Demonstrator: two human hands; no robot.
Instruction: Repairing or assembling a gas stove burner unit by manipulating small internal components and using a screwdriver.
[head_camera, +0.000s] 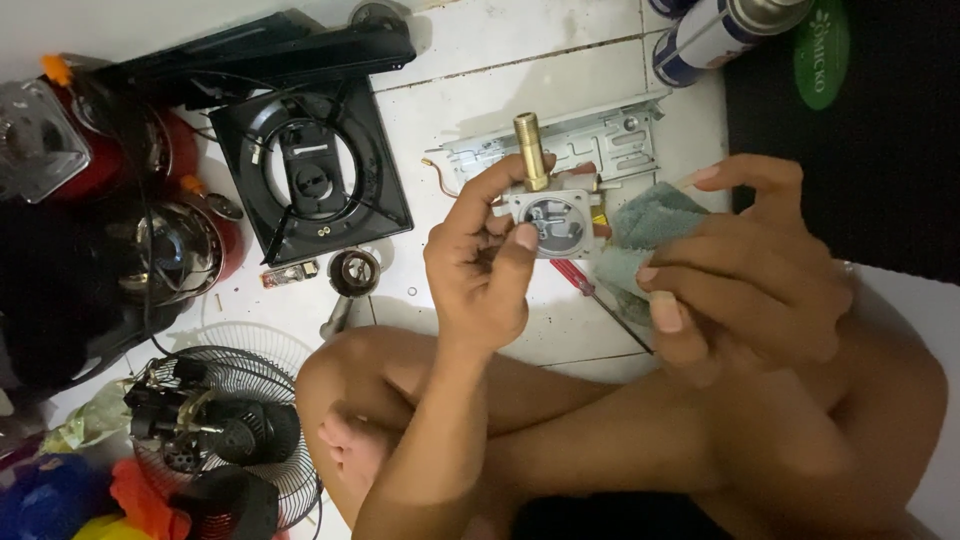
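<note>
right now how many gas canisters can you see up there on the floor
2, both cut off by the top edge. One gas canister lies slanted at the upper right, beside the dark mat. Only the end of the other canister shows, just to its left. More may lie out of view.

The valve (548, 215) has a grey metal body and a brass-yellow stem. The cloth (645, 235) is dull blue-green. The screwdriver (585, 285) has a red handle. The stove frame (310, 180) is black; the floor (500, 70) is white tile.
</note>
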